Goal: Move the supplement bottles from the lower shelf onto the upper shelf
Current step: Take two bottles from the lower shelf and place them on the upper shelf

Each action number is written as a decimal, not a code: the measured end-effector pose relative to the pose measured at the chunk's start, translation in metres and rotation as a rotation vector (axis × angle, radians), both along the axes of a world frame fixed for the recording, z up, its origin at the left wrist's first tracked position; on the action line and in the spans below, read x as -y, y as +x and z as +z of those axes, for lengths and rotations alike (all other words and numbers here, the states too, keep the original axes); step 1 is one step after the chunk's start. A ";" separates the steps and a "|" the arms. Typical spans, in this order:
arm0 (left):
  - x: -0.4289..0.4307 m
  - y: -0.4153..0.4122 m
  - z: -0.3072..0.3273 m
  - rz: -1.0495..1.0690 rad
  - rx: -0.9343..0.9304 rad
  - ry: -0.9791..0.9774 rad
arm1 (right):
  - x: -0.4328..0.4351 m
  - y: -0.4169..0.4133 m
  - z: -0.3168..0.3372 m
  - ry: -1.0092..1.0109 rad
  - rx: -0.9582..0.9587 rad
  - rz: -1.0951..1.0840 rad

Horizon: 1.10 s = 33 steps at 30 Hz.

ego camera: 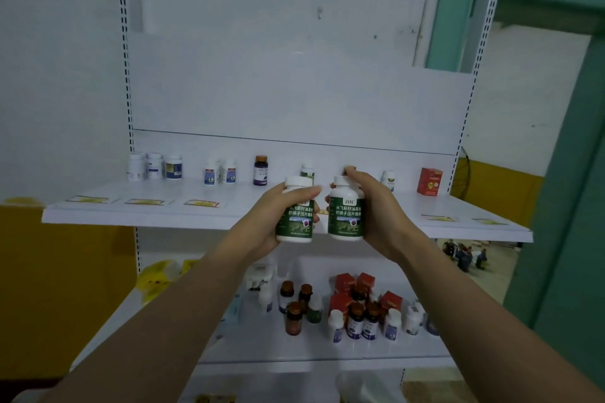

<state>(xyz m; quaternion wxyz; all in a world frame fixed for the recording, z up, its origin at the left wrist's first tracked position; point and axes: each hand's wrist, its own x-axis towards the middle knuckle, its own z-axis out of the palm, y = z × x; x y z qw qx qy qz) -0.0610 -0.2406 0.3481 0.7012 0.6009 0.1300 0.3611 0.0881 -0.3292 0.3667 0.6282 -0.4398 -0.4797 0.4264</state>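
My left hand [271,222] grips a white bottle with a green label [294,216], upright, just in front of the upper shelf's edge. My right hand [376,206] grips a matching green-label bottle [346,213] beside it, the two bottles nearly touching. The upper shelf [229,216] carries several bottles along its back: white ones [154,166] at the left, a dark purple one [261,171] in the middle, one partly hidden behind my hands. The lower shelf [262,343] holds several amber, white and dark bottles [360,321].
A red box [429,182] stands at the right end of the upper shelf. More red boxes [355,285] sit among the lower bottles. Yellow packaging [157,278] lies at the lower shelf's left. Price tags line the upper shelf's front. Perforated uprights frame both sides.
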 end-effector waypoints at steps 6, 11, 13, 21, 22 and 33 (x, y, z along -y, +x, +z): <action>-0.012 0.013 0.011 -0.016 -0.039 0.086 | -0.002 0.011 0.009 0.022 -0.018 -0.044; -0.031 0.027 0.023 -0.034 -0.055 0.127 | -0.011 0.019 0.022 0.012 0.019 -0.070; -0.042 0.034 0.027 -0.045 -0.038 0.113 | -0.018 0.025 0.026 0.007 0.032 -0.090; -0.099 0.077 0.033 0.105 -0.136 0.150 | -0.075 0.072 0.025 -0.011 0.112 -0.161; -0.110 0.084 0.032 0.133 -0.149 0.172 | -0.086 0.080 0.023 -0.012 0.131 -0.171; -0.224 0.189 0.011 0.403 -0.378 0.275 | -0.232 0.195 -0.008 -0.051 0.426 -0.260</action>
